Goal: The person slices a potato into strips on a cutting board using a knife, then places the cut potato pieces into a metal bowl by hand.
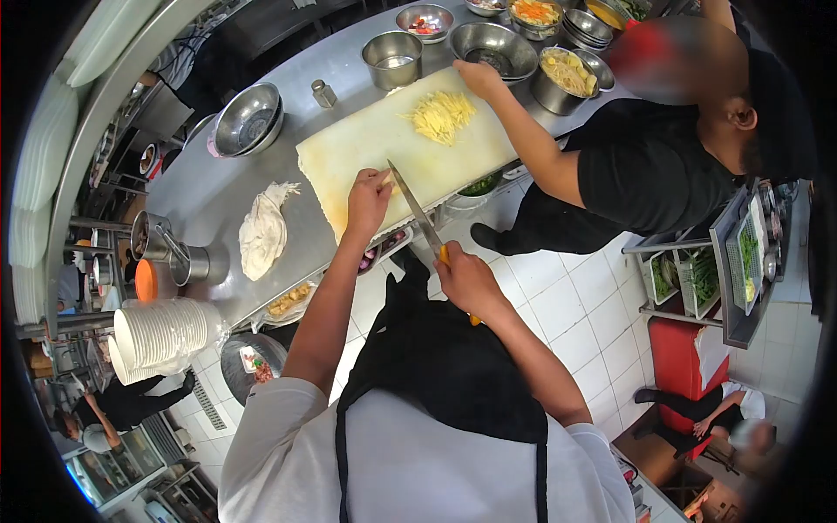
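Note:
My right hand [465, 277] grips the yellow handle of a long kitchen knife [415, 207], its blade pointing away over the cutting board. My left hand [368, 199] is closed, fingers bunched at the near left part of the white cutting board [336, 166]. At its fingertips a small pale yellow piece [387, 179] shows beside the knife tip; its kind is hard to make out. Farther back on the board lies a heap of thin yellow strips [443, 118]. A crumpled whitish cloth [263, 231] rests on the steel table, left of the board.
A co-worker's hand [478, 78] reaches to the board's far right corner. Steel bowls [248, 119], a deep pot [392, 61], a glass shaker [323, 93] and a pot of pale slices [567, 74] line the back. Stacked white containers [161, 336] stand at the table's left end.

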Available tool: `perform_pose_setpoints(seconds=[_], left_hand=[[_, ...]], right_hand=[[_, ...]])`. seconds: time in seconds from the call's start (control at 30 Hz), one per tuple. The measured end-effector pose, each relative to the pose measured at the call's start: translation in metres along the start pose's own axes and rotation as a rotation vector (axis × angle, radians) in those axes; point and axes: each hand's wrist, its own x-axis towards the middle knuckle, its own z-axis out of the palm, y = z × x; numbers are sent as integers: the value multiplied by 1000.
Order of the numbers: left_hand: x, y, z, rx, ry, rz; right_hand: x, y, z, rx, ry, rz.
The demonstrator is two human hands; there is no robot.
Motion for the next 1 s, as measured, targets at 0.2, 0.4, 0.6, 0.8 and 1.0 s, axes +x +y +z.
perform_pose_setpoints(seconds=[0.2, 0.4, 0.6, 0.8, 1.0], left_hand=[[-1, 1, 1, 4, 7, -2], [0, 5, 0, 21, -3, -12], [-1, 4, 0, -7, 7, -27], [0, 4, -1, -39, 7, -51], [1, 1, -1, -73, -12, -75]], right_hand=[[-2, -5, -3, -45, 3, 26], [0, -20, -19, -87, -66, 52], [-2, -24, -23, -90, -78, 72], [-2, -27, -24, -82, -91, 81], [2, -30, -17, -102, -117, 95]])
